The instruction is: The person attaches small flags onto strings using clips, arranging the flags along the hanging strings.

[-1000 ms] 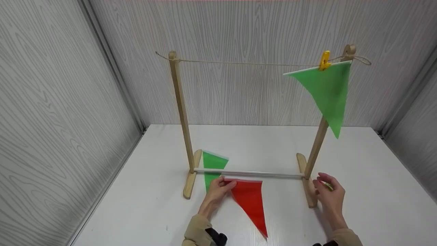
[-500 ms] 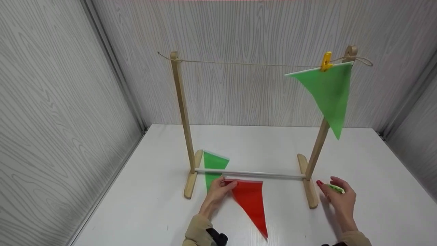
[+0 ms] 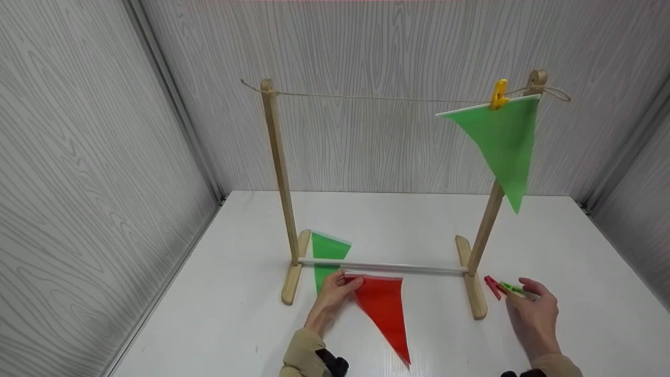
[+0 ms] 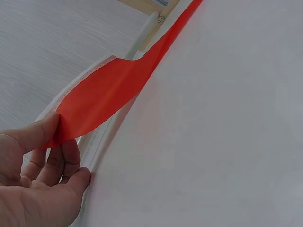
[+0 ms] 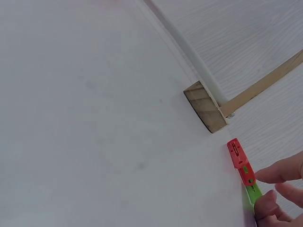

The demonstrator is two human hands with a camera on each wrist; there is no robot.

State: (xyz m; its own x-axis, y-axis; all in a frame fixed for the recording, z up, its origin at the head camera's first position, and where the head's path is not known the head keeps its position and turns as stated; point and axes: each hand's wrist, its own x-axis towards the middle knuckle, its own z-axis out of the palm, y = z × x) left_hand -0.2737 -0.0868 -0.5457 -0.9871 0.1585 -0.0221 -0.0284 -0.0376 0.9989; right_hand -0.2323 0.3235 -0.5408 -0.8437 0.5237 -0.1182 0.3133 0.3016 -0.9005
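Observation:
A red triangular pennant (image 3: 382, 303) has its top left corner pinched between the thumb and fingers of my left hand (image 3: 335, 293). In the left wrist view the red pennant (image 4: 99, 94) curves out from thumb and fingertips (image 4: 52, 125). Over on the right, my right hand (image 3: 536, 309) has thumb and index finger at the end of a green clothespin (image 3: 513, 288). Beside it is a red clothespin (image 3: 492, 288), which overlaps the green clothespin (image 5: 253, 191) in the right wrist view. The other fingers of the right hand lie partly out of that view.
A wooden stand (image 3: 277, 173) carries a string (image 3: 377, 97) between two posts. From its right end hangs a green pennant (image 3: 505, 141), clipped by a yellow clothespin (image 3: 499, 95). Another green pennant (image 3: 328, 248) lies under the white bottom rod (image 3: 387, 265).
My right hand has moved right and slightly nearer to me, away from the stand's right foot. More of the red and green clothespins now shows. The left hand and red pennant have stayed put.

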